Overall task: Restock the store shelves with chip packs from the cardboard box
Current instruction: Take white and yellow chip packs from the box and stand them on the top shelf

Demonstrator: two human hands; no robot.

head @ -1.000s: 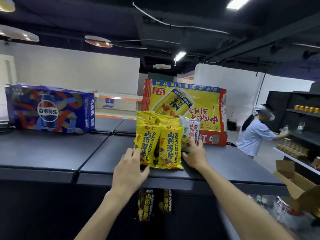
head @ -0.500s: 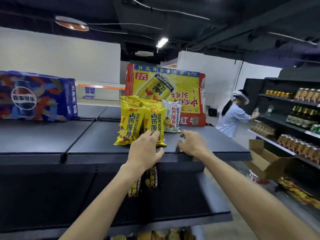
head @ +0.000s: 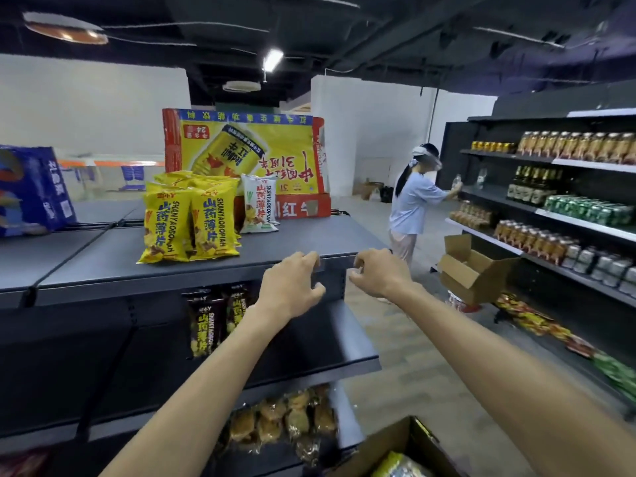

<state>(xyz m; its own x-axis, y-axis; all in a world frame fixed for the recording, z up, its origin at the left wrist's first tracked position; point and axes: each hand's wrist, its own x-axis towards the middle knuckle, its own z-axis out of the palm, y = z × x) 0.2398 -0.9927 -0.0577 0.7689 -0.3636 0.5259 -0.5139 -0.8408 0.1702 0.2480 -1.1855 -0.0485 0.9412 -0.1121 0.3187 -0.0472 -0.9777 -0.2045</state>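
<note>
Several yellow chip packs (head: 187, 223) stand in rows on the dark top shelf (head: 292, 242), with a white chip pack (head: 258, 208) beside them on the right. My left hand (head: 290, 287) and my right hand (head: 378, 274) hover in front of the shelf's front edge, fingers loosely curled, holding nothing. More chip packs (head: 215, 321) stand in shadow on the shelf below. The cardboard box (head: 406, 449) sits at the bottom right, with a yellow pack showing inside.
A yellow and red drink carton (head: 241, 149) stands behind the packs, a blue carton (head: 31, 191) at far left. Bagged snacks (head: 285, 421) fill a lower shelf. A person (head: 413, 204) stocks the right-hand shelves of bottles (head: 550, 187) beside an open cardboard box (head: 468, 266).
Both hands have let go of the chip packs and drawn back off the top shelf to its front edge. My view has swung right and down, bringing the cardboard box into sight.
</note>
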